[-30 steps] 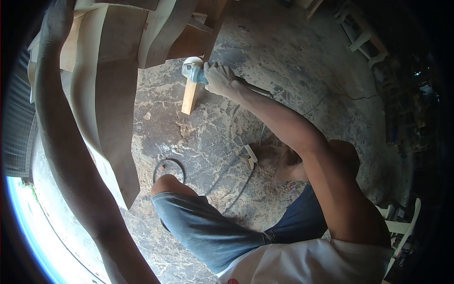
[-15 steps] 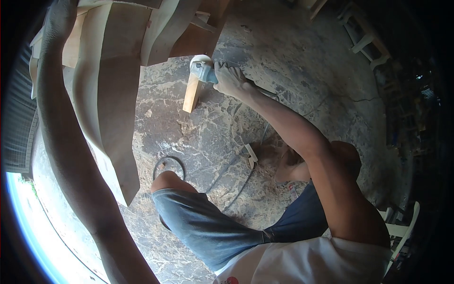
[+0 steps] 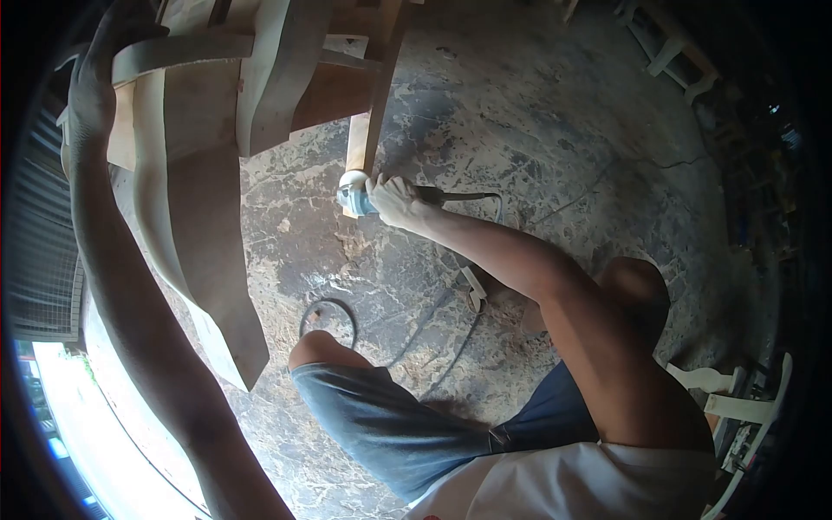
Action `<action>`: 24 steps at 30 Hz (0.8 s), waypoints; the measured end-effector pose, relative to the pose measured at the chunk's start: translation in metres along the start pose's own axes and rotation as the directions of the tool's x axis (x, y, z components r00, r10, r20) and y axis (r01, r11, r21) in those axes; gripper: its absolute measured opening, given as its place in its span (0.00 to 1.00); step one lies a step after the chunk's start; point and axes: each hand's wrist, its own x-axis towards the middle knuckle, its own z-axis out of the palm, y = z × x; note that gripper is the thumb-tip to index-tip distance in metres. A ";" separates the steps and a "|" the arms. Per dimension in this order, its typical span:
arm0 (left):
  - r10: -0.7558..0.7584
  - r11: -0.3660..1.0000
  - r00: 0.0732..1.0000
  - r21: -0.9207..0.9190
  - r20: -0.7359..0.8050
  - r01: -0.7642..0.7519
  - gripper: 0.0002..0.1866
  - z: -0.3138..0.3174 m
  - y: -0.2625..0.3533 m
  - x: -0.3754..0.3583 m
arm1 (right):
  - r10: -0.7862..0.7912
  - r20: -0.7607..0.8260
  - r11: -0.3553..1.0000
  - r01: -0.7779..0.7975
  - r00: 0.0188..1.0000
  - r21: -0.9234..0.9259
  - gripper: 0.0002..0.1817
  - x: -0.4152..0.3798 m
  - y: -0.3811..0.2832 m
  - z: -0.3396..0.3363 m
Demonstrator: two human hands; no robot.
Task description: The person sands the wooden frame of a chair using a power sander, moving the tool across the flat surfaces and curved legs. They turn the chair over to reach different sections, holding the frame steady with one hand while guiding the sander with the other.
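My right hand (image 3: 395, 199) is closed around an angle grinder (image 3: 355, 199) with a blue-grey head and a pale disc. The disc lies against the lower end of a straight wooden leg (image 3: 359, 146), which juts from a piece of wooden furniture (image 3: 204, 199) with curved boards. At the upper left, my left hand (image 3: 97, 82) grips the furniture by a curved wooden rail (image 3: 186, 52). Its fingers wrap partly over the rail's end, and some are in shadow.
The grinder's cord (image 3: 485, 198) trails to the right of my hand. A dark ring (image 3: 329, 322) lies on the cracked floor (image 3: 286, 260) near my knee. More pale wooden pieces stand at the right (image 3: 737, 407) and upper right (image 3: 672, 61).
My right hand has brought the grinder down along the wooden leg towards its lower end. The view has shifted, showing more of the furniture's top and my left hand.
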 end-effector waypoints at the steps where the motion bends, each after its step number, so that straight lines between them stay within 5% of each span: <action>1: -0.096 0.990 0.995 -0.104 0.011 0.097 0.27 0.002 0.003 -0.003 | 0.036 -0.028 0.999 -0.035 0.999 0.007 0.32 0.001 0.005 -0.010; 2: -0.190 0.959 0.981 -0.207 0.030 0.192 0.27 0.002 0.006 -0.004 | 0.073 -0.055 0.997 -0.073 0.996 0.013 0.32 0.003 0.015 -0.021; 5: -0.210 0.978 0.952 0.062 0.224 0.201 0.26 -0.011 0.027 0.006 | 0.125 -0.067 0.992 -0.123 0.990 0.039 0.35 -0.001 0.032 -0.051; 6: -0.128 0.983 0.971 0.156 0.205 0.096 0.27 -0.009 0.028 0.006 | 0.146 -0.057 0.987 -0.141 0.988 0.079 0.36 -0.003 0.034 -0.053; 9: -0.133 0.958 0.983 0.270 0.124 0.096 0.27 -0.008 0.034 0.001 | 0.221 0.092 0.938 -0.238 0.971 0.251 0.40 -0.012 0.028 -0.050; 11: -0.154 0.969 0.970 0.221 0.190 0.111 0.28 -0.014 0.030 0.000 | 0.247 0.342 0.780 -0.395 0.907 0.485 0.40 -0.042 0.010 -0.071; 13: -0.120 0.973 0.970 0.220 0.211 0.072 0.28 -0.019 0.017 -0.001 | 0.407 0.398 0.203 -0.506 0.822 0.838 0.40 -0.074 -0.015 -0.070; 17: -0.464 0.874 0.808 0.037 0.363 0.485 0.28 -0.027 0.028 0.022 | 0.558 0.261 -0.314 -0.090 0.788 0.945 0.28 -0.073 -0.032 -0.068; 19: -0.604 0.735 0.662 -0.011 0.443 0.678 0.29 -0.030 0.034 0.033 | 0.455 0.260 -0.660 0.126 0.852 0.741 0.18 -0.051 -0.032 -0.072; 24: -0.807 0.364 0.275 0.074 0.522 0.928 0.28 -0.012 0.051 0.077 | 0.580 0.084 -0.532 0.299 0.810 0.792 0.15 -0.015 -0.033 -0.112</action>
